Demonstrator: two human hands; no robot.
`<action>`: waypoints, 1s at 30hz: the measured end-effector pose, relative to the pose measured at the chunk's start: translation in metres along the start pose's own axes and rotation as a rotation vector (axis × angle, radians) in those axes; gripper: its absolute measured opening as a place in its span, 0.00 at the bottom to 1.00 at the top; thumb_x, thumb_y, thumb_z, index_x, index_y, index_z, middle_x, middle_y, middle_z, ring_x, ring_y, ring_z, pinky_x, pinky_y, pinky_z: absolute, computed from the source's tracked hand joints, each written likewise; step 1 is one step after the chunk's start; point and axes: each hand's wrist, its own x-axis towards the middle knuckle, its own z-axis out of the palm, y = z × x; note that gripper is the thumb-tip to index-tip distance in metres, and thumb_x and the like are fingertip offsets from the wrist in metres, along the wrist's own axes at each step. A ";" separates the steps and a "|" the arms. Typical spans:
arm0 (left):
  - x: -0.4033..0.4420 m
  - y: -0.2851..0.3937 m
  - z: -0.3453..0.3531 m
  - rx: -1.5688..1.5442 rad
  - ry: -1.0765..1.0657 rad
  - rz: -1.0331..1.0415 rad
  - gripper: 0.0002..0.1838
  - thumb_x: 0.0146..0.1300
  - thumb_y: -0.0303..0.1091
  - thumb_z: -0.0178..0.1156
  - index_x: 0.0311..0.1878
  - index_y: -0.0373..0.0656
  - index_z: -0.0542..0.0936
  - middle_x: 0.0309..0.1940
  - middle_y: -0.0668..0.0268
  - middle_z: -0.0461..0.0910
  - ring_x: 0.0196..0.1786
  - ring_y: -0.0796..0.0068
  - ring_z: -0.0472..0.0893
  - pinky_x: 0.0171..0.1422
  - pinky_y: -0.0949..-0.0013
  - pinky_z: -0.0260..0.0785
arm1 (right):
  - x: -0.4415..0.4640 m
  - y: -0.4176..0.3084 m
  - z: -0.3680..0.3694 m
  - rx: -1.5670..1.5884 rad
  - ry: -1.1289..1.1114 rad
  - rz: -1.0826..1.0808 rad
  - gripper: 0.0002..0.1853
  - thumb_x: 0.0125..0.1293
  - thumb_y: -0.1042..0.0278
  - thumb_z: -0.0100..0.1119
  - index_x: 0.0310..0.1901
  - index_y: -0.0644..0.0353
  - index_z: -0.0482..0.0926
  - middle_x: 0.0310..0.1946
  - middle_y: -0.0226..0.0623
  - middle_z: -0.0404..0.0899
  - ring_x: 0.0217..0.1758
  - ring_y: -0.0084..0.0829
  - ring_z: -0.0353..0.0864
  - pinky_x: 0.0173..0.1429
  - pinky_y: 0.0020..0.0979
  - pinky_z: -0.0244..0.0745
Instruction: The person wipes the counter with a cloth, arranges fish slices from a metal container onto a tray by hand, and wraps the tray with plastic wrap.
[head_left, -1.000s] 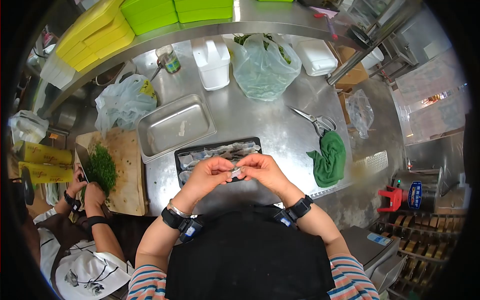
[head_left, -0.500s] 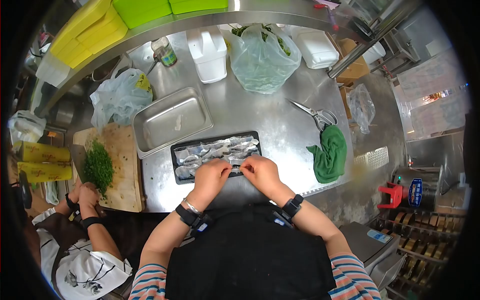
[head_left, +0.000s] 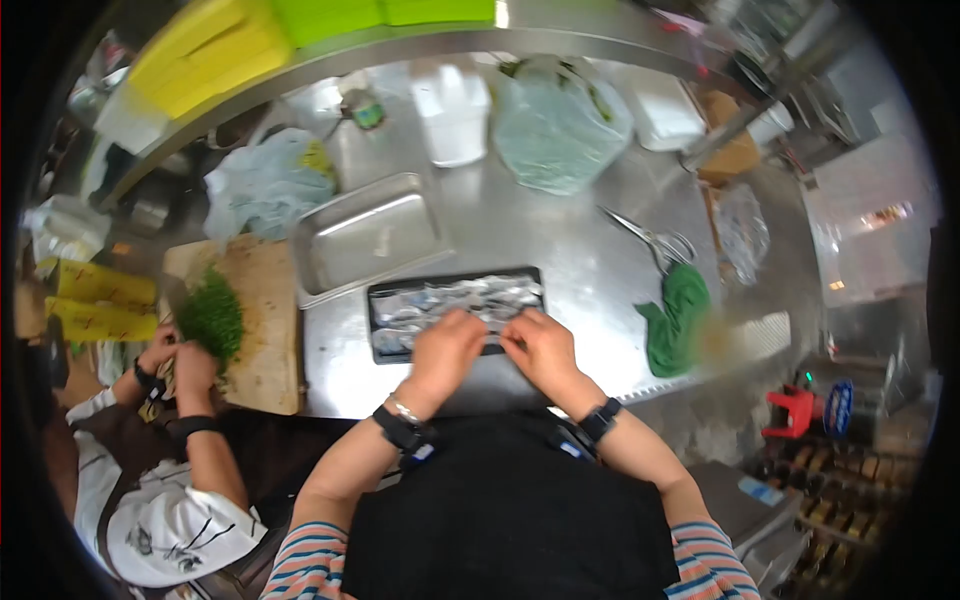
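Note:
A black tray (head_left: 372,325) lies in front of me on the steel counter, filled with rows of grey-white, silvery slices (head_left: 430,298), which look like fish. Over its near edge, my left hand (head_left: 445,352) has its thumb and fingertips pinched together. My right hand (head_left: 547,358) is pinched close beside it, fingertips almost meeting the left ones. Between them shows a small pale slice (head_left: 492,337), blurred and partly covered by the fingers. Each wrist wears a black band.
Behind the tray sits a shallow steel pan (head_left: 375,235). To the left, a co-worker's hands (head_left: 185,355) are at a cutting board (head_left: 270,345) with chopped greens (head_left: 212,318). Scissors (head_left: 655,240) and a green cloth (head_left: 678,320) lie right. Plastic bags (head_left: 560,130) and a white container (head_left: 450,115) stand behind.
The whole view has shifted, so the counter items appear farther right, and the picture is blurrier. My hands stay pinched at the tray's near edge, fingertips slightly more apart.

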 end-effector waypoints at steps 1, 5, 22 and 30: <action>-0.001 -0.003 0.000 0.066 -0.001 0.070 0.04 0.53 0.28 0.64 0.32 0.47 0.79 0.30 0.65 0.76 0.33 0.60 0.80 0.35 0.59 0.73 | -0.003 0.005 0.003 -0.061 -0.084 -0.064 0.05 0.53 0.72 0.67 0.29 0.54 0.79 0.27 0.32 0.76 0.31 0.37 0.80 0.33 0.36 0.75; -0.004 -0.014 0.010 0.007 -0.015 0.136 0.02 0.55 0.30 0.59 0.32 0.47 0.79 0.31 0.63 0.76 0.35 0.59 0.80 0.36 0.59 0.73 | 0.002 0.008 0.009 -0.135 -0.046 -0.106 0.03 0.53 0.71 0.67 0.30 0.54 0.82 0.27 0.33 0.77 0.31 0.38 0.79 0.33 0.36 0.75; 0.090 -0.169 -0.126 0.925 -0.458 -0.173 0.06 0.53 0.29 0.61 0.35 0.42 0.83 0.33 0.56 0.85 0.39 0.58 0.85 0.40 0.59 0.78 | -0.005 0.004 -0.015 0.032 -0.065 0.105 0.03 0.57 0.76 0.64 0.34 0.62 0.82 0.27 0.37 0.79 0.25 0.29 0.78 0.31 0.28 0.73; 0.089 -0.158 -0.141 0.409 -0.184 -0.313 0.09 0.58 0.34 0.62 0.39 0.40 0.80 0.33 0.60 0.85 0.35 0.61 0.84 0.40 0.64 0.77 | -0.005 0.010 -0.020 0.063 0.006 0.112 0.04 0.60 0.75 0.64 0.37 0.62 0.83 0.28 0.35 0.80 0.27 0.24 0.78 0.33 0.26 0.73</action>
